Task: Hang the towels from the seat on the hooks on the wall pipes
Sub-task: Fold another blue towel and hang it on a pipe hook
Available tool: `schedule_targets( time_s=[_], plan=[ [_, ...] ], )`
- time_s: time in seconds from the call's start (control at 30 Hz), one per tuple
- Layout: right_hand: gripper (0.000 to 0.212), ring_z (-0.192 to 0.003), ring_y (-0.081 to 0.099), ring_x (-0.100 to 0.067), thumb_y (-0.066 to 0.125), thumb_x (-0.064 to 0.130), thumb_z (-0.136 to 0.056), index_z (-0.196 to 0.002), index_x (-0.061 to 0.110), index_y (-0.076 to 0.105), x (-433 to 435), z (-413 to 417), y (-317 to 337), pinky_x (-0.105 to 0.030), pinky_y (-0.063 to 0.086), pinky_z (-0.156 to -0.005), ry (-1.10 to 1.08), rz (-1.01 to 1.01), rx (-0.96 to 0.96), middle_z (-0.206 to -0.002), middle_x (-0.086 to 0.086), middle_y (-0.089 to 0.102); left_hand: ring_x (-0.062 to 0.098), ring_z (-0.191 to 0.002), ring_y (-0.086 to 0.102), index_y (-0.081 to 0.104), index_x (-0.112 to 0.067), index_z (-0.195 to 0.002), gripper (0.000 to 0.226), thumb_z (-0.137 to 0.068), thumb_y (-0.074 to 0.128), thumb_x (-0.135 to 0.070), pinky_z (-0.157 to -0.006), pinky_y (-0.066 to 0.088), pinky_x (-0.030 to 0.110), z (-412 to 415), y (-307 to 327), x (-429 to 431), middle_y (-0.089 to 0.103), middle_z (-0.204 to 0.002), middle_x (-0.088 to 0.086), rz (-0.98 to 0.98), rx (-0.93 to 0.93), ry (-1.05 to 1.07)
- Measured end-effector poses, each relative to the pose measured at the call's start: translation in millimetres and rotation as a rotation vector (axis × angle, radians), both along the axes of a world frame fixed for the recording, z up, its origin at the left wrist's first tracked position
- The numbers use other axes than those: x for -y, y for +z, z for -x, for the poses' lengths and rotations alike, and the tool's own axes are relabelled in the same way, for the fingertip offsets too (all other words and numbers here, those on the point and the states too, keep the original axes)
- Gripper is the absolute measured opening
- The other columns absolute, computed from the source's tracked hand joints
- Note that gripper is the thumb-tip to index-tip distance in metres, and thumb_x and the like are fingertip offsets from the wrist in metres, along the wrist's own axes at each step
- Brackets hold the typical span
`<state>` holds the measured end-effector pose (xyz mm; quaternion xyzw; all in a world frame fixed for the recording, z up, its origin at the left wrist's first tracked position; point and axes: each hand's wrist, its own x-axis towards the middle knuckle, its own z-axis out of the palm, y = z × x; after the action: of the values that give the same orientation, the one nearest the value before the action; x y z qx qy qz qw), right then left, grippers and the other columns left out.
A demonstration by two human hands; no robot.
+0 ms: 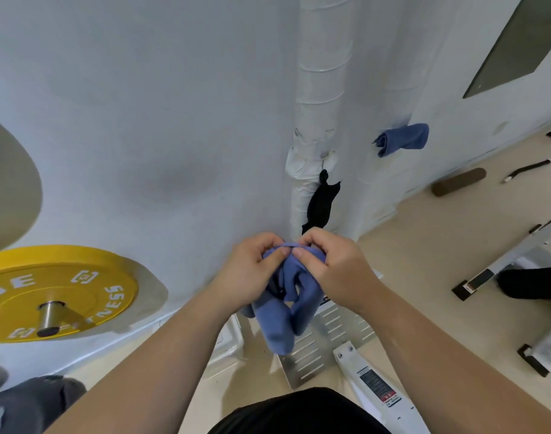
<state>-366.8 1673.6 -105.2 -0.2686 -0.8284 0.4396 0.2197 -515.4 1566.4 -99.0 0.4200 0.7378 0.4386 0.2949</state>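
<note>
Both thumbs and forefingers pinch the top edge of a blue towel [283, 296], left hand [252, 270] and right hand [333, 264] close together, well below the pipe [318, 98]. That bunched edge could miss a hook. I can't make out the hooks; a black towel [321, 202] covers one.

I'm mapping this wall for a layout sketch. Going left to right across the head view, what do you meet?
yellow weight plate → left hand → blue towel in both hands → right hand → blue towel hanging on the wall → dark window
</note>
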Motion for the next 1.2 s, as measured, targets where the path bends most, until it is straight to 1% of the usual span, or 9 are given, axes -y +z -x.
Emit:
schedule_targets(
  time_s=[0.13,0.3,0.4,0.5,0.57,0.63,0.8,1.03,1.2],
  plan=[
    [0.02,-0.065,0.044,-0.009,0.074,0.023,-0.088,-0.073,0.026,0.061,-18.7,-17.5,-10.6,-0.016,0.032,-0.064,0.028,-0.066,0.18,-0.06,0.006,0.047,0.012,-0.07,0.053,0.067,-0.019,-0.08,0.019,-0.098,0.061,-0.022,-0.069,0.046,0.031,18.5,2.9,-4.9,0.067,-0.081,0.013,0.011,-0.042,0.101],
    [0.023,-0.073,0.052,-0.015,0.065,0.023,-0.095,-0.073,0.018,0.059,-32.7,-34.0,-8.1,-0.034,0.043,-0.071,-0.003,-0.034,0.254,-0.075,-0.002,0.059,0.011,-0.067,0.052,0.067,-0.016,-0.081,0.018,-0.097,0.061,-0.022,-0.065,0.044,0.028,41.5,6.4,-5.3,0.063,-0.073,0.002,0.055,-0.051,0.162],
    [0.02,-0.077,0.061,-0.021,0.06,0.015,-0.097,-0.102,0.032,0.068,-28.3,-34.3,-2.8,-0.036,0.05,-0.076,-0.04,0.159,0.109,-0.082,-0.005,0.068,0.014,-0.062,0.052,0.063,-0.02,-0.096,0.005,-0.096,0.06,-0.015,-0.057,0.044,0.02,42.7,3.8,-3.9,0.059,-0.072,0.002,0.085,0.057,0.193],
    [0.042,-0.07,0.06,-0.002,0.051,0.006,-0.101,-0.129,0.036,0.059,-10.8,-27.8,2.9,-0.015,0.046,-0.072,-0.035,0.295,-0.028,-0.073,0.011,0.068,0.015,-0.065,0.054,0.055,-0.026,-0.111,0.029,-0.094,0.048,-0.004,-0.061,0.046,0.02,30.9,9.7,-1.8,0.059,-0.082,0.013,0.127,0.194,0.149],
    [0.039,-0.094,0.065,0.004,0.046,0.003,-0.103,-0.127,0.027,0.064,3.9,-19.1,4.7,-0.012,0.047,-0.084,-0.005,0.306,-0.049,-0.095,0.024,0.072,0.02,-0.071,0.053,0.053,-0.027,-0.105,0.032,-0.093,0.042,0.0,-0.066,0.045,0.031,19.4,16.3,-0.1,0.059,-0.083,0.014,0.116,0.224,0.053],
    [0.037,-0.114,0.063,-0.002,0.044,0.004,-0.104,-0.126,0.024,0.067,16.6,-9.1,4.4,-0.02,0.048,-0.098,0.007,0.316,-0.089,-0.116,0.015,0.072,0.019,-0.067,0.049,0.049,-0.028,-0.096,0.029,-0.091,0.044,0.001,-0.06,0.043,0.035,5.4,23.0,1.9,0.054,-0.078,0.007,0.093,0.249,-0.06],
    [0.037,-0.122,0.063,-0.008,0.044,0.0,-0.105,-0.135,0.014,0.06,25.8,0.3,6.8,-0.024,0.047,-0.105,0.057,0.321,-0.167,-0.125,0.003,0.071,0.016,-0.067,0.045,0.046,-0.024,-0.092,0.025,-0.086,0.058,-0.004,-0.061,0.042,0.034,-6.8,25.8,5.2,0.048,-0.073,0.003,-0.044,0.188,-0.131],
    [0.033,-0.115,0.067,-0.012,0.053,0.007,-0.102,-0.133,0.014,0.061,19.5,-4.0,4.9,-0.031,0.052,-0.102,0.104,0.322,-0.103,-0.119,0.001,0.073,0.021,-0.072,0.052,0.045,-0.014,-0.099,0.029,-0.085,0.069,-0.01,-0.07,0.047,0.041,-5.5,22.9,15.4,0.058,-0.079,0.022,-0.096,0.217,-0.173],
    [0.011,-0.076,0.061,-0.002,0.057,0.011,-0.101,-0.098,0.015,0.066,17.4,-1.4,2.1,-0.017,0.052,-0.067,0.018,0.269,-0.042,-0.087,-0.003,0.068,0.019,-0.07,0.057,0.05,-0.018,-0.1,0.032,-0.083,0.073,-0.003,-0.069,0.05,0.032,0.7,19.0,18.3,0.062,-0.077,0.016,-0.05,0.167,-0.131]
  ],
)
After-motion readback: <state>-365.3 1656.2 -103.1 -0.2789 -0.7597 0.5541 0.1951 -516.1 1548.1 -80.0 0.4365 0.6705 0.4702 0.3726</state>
